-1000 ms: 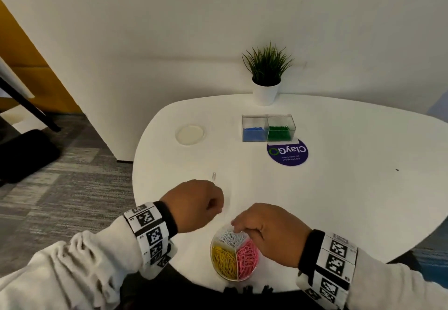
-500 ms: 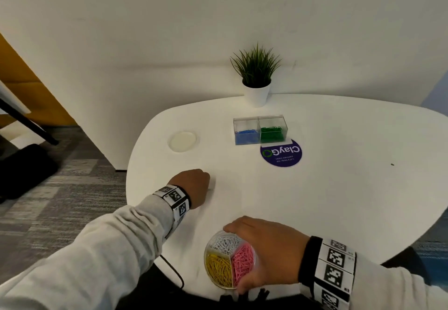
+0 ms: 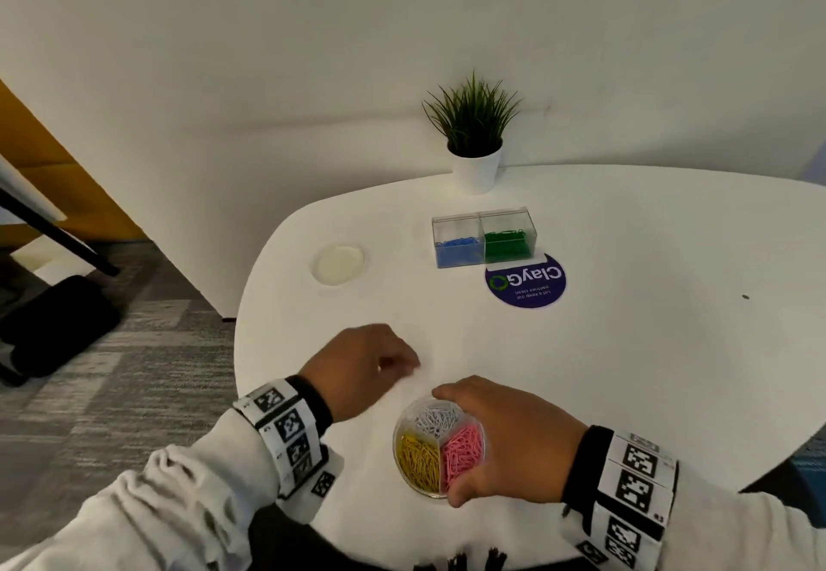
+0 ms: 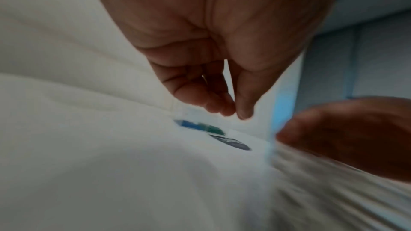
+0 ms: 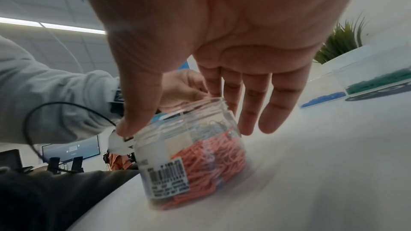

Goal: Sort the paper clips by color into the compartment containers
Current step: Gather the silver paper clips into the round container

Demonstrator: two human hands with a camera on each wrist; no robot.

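A round clear jar stands near the table's front edge, split into white, yellow and pink paper clip sections. My right hand grips it from the right; the thumb presses the near rim and the fingers reach past the far side. My left hand hovers just left of the jar with its fingertips pinched together on a small pale clip that barely shows. Farther back stands a clear two-part box with blue clips and green clips.
A round white lid lies at the back left of the white table. A purple sticker sits in front of the box, and a potted plant stands by the wall. The table's edge runs close under both wrists.
My left hand reached out to the lone white clip on the table, then drew back beside the jar; the clip no longer lies there. My right hand shifted from the jar's top to its side.
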